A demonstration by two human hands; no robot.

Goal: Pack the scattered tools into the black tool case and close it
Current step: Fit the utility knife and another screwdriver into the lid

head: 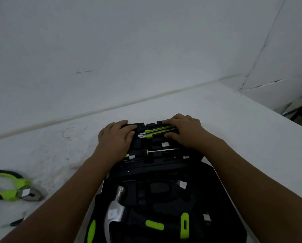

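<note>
On your far left, green-handled pliers lie on the scuffed white bench, well apart from the black tool case. The case sits open at the near middle, with a hammer bedded in its near half. Your left grip rests spread and flat on the far half's left end. Your right grip pinches the right end of a green-and-black tool between fingers and thumb. Behind runs a plain white wall. At the far right the bench ends before white panels with dark seams.
</note>
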